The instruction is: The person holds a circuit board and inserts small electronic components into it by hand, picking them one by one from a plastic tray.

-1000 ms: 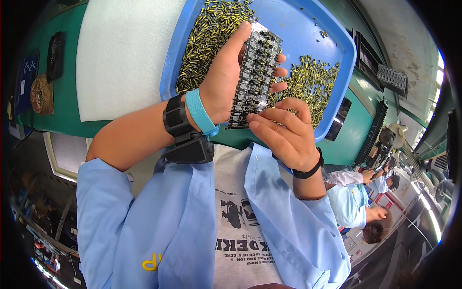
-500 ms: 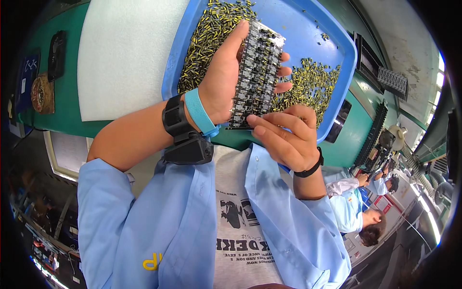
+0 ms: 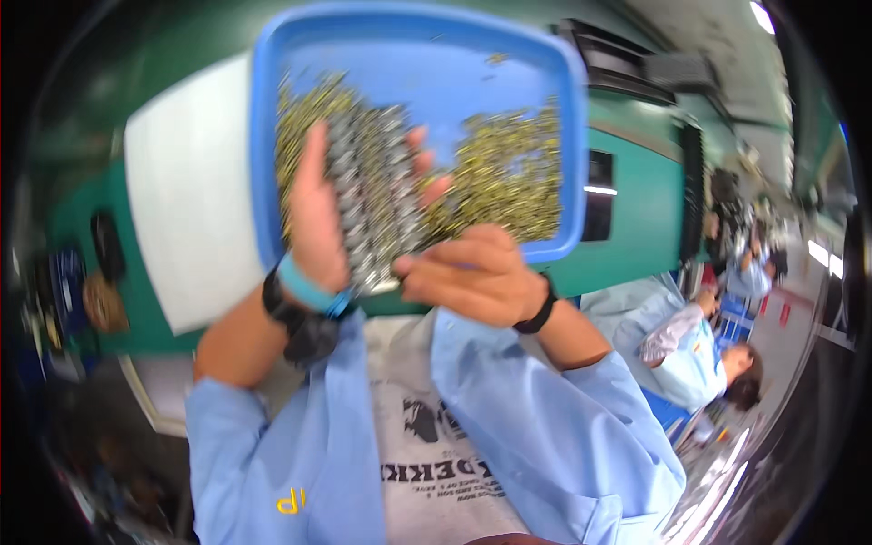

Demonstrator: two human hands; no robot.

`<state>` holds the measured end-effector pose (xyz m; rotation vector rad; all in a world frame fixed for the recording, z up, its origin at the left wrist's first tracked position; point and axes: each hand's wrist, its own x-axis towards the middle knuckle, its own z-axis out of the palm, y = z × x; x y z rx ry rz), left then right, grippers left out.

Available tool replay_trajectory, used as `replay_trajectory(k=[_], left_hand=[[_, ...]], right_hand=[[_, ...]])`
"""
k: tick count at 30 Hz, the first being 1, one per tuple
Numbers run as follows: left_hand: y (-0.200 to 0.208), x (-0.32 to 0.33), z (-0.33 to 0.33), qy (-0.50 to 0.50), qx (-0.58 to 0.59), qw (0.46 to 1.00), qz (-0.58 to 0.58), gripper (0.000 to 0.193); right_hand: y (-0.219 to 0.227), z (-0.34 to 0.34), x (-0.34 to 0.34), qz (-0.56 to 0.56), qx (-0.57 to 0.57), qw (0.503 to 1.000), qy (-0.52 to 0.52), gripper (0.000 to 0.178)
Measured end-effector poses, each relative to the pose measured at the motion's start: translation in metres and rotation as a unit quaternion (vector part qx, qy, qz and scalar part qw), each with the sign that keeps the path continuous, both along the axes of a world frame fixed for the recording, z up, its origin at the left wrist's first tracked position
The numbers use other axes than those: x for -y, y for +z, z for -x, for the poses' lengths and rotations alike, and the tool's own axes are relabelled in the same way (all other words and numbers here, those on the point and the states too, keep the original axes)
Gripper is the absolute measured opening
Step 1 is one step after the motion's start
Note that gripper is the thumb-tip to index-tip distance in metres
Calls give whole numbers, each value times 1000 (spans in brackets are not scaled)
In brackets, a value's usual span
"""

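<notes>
My left hand (image 3: 315, 213) holds a long grey and black slotted plate (image 3: 372, 195) with rows of small ridges, its thumb along the left edge and fingertips showing past the right edge. The plate stands out over the near part of a blue tray (image 3: 263, 136). At the plate's lower right corner, my right hand (image 3: 477, 277) has its fingers bent and drawn together, fingertips touching or very near the edge. Whatever lies between them is blurred. Small yellow-and-black cylindrical parts (image 3: 509, 177) lie heaped in the tray on both sides of the plate.
A white sheet (image 3: 186, 200) lies left of the tray on the green table (image 3: 627, 200). Dark racks (image 3: 618, 64) stand beyond the tray's far right corner, and a black flat object (image 3: 597, 182) lies right of it. Another person in light blue (image 3: 677, 350) sits at the right.
The whole view has swung, so tray and hands appear farther left, with motion blur. The plate has turned to show its ridged rows more broadly. My right fingertips remain by its lower end.
</notes>
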<state>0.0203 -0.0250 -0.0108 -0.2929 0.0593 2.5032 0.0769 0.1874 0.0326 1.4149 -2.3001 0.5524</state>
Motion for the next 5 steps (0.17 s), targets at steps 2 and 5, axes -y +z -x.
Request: replay_trajectory(k=[2, 5], left_hand=[[5, 0, -3, 8, -9, 1000, 16, 81], [-7, -9, 7, -1, -133, 990, -45, 83]], right_hand=[[-16, -13, 2, 201, 68, 976, -43, 44], [-2, -48, -10, 270, 482, 797, -244, 44]])
